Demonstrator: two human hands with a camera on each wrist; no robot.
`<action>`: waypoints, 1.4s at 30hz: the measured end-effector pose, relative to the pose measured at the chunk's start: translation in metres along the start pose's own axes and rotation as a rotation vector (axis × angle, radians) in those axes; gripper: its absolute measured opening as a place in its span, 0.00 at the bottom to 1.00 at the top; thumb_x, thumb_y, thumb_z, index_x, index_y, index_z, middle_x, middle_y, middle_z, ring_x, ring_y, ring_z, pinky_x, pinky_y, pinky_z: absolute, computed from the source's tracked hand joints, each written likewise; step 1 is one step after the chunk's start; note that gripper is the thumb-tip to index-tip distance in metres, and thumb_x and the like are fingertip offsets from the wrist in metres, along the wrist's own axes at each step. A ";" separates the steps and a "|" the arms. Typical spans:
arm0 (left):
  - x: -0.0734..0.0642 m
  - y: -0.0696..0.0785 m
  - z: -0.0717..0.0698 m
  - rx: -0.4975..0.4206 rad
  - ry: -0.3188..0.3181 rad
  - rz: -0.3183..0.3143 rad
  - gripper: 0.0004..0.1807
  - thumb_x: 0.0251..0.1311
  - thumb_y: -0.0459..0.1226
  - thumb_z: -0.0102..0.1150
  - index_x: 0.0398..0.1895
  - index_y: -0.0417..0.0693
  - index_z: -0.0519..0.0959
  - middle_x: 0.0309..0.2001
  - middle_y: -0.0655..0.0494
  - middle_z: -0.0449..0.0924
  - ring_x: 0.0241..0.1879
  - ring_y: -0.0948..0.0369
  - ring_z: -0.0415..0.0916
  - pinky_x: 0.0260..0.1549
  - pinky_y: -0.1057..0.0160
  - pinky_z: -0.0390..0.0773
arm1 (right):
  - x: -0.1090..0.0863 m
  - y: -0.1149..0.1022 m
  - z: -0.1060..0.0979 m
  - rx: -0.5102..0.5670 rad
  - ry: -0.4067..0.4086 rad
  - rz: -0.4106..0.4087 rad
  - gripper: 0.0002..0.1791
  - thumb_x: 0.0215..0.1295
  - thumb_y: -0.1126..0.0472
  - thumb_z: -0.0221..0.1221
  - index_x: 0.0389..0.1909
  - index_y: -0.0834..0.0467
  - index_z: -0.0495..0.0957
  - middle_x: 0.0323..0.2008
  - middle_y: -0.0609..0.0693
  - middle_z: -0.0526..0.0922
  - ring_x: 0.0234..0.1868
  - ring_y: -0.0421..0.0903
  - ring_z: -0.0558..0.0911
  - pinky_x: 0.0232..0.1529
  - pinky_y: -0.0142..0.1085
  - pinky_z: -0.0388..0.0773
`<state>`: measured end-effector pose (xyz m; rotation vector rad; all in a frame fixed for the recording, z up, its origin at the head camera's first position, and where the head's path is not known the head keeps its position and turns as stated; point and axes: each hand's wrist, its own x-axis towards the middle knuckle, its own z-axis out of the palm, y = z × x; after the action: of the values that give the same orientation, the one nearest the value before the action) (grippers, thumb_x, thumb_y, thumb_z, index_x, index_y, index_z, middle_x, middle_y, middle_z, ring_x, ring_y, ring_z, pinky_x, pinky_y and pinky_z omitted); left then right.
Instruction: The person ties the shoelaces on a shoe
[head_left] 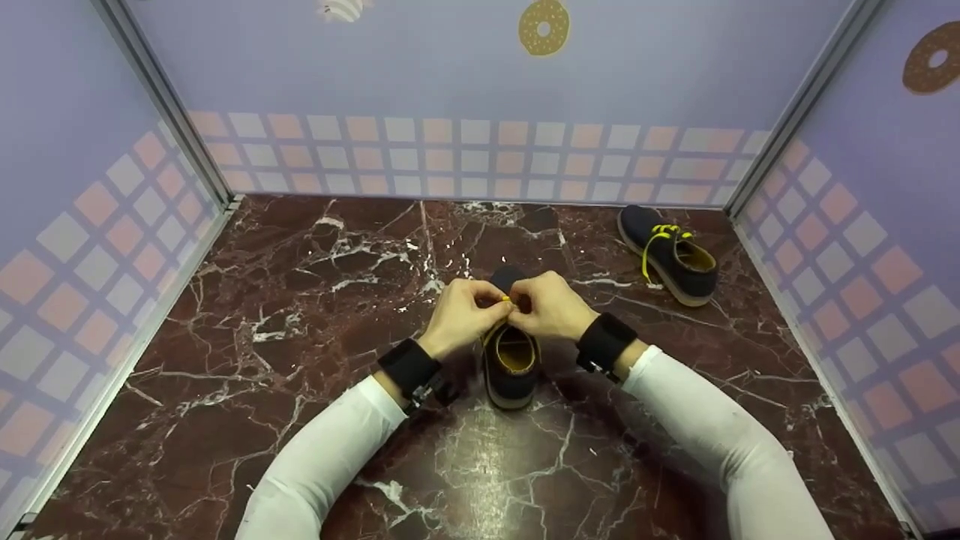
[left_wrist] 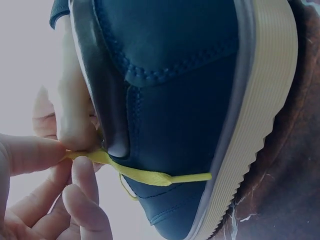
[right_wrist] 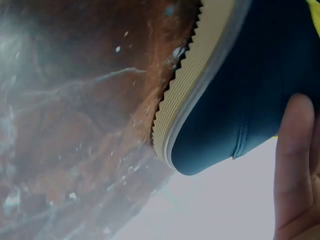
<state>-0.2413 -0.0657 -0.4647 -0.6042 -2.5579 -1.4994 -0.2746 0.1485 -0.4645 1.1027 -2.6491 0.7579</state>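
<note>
Dark red-brown, white-veined marbled surface is carrying two dark shoes. Middle shoe is sitting upright on its pale ridged sole, heel facing the near edge, toe pointing to the back. Second shoe is resting upright near the back right corner, well apart, toe angling back-left; its yellow lace is hanging down one side, tip contact with surface unclear.

Head view from above, facing forward and down, both wrist views close, sharing one shoe
</note>
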 end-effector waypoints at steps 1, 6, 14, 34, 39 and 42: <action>0.000 0.000 0.000 -0.004 0.000 0.003 0.07 0.65 0.37 0.72 0.40 0.45 0.95 0.39 0.49 0.97 0.31 0.66 0.82 0.34 0.71 0.76 | 0.001 0.001 0.000 0.035 -0.013 0.026 0.05 0.59 0.61 0.70 0.28 0.58 0.86 0.22 0.51 0.87 0.23 0.40 0.77 0.30 0.33 0.74; 0.000 -0.002 0.001 -0.013 0.000 0.004 0.07 0.65 0.37 0.72 0.39 0.45 0.95 0.37 0.49 0.96 0.32 0.63 0.83 0.35 0.70 0.76 | 0.003 0.009 -0.002 0.201 -0.107 0.134 0.05 0.58 0.61 0.70 0.28 0.58 0.86 0.22 0.46 0.85 0.23 0.34 0.76 0.30 0.27 0.72; 0.001 -0.002 0.004 -0.062 -0.001 -0.037 0.05 0.62 0.36 0.72 0.35 0.46 0.94 0.31 0.52 0.94 0.25 0.71 0.78 0.28 0.72 0.76 | 0.001 0.017 -0.003 0.553 -0.287 0.232 0.04 0.62 0.69 0.66 0.30 0.60 0.84 0.18 0.38 0.77 0.15 0.30 0.71 0.20 0.24 0.69; 0.001 -0.001 0.005 -0.039 -0.022 -0.062 0.03 0.56 0.37 0.74 0.31 0.48 0.93 0.30 0.55 0.93 0.30 0.68 0.80 0.34 0.70 0.78 | 0.002 0.021 -0.020 1.077 -0.492 0.605 0.12 0.82 0.65 0.56 0.36 0.55 0.85 0.21 0.43 0.72 0.18 0.39 0.71 0.21 0.29 0.77; 0.001 -0.002 0.005 -0.031 -0.023 -0.056 0.03 0.57 0.35 0.74 0.32 0.47 0.93 0.31 0.53 0.94 0.31 0.67 0.82 0.34 0.71 0.79 | 0.003 0.015 -0.026 0.931 -0.471 0.537 0.09 0.81 0.64 0.57 0.39 0.57 0.83 0.23 0.44 0.76 0.20 0.39 0.78 0.22 0.30 0.79; 0.001 -0.002 0.005 -0.030 -0.020 -0.043 0.03 0.57 0.36 0.74 0.32 0.48 0.93 0.32 0.54 0.94 0.31 0.65 0.83 0.32 0.71 0.77 | 0.005 0.011 -0.031 0.802 -0.440 0.490 0.07 0.79 0.64 0.58 0.40 0.58 0.84 0.22 0.45 0.79 0.20 0.40 0.80 0.23 0.31 0.80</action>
<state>-0.2427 -0.0621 -0.4687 -0.5749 -2.5835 -1.5559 -0.2868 0.1683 -0.4404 0.7963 -3.1012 2.0065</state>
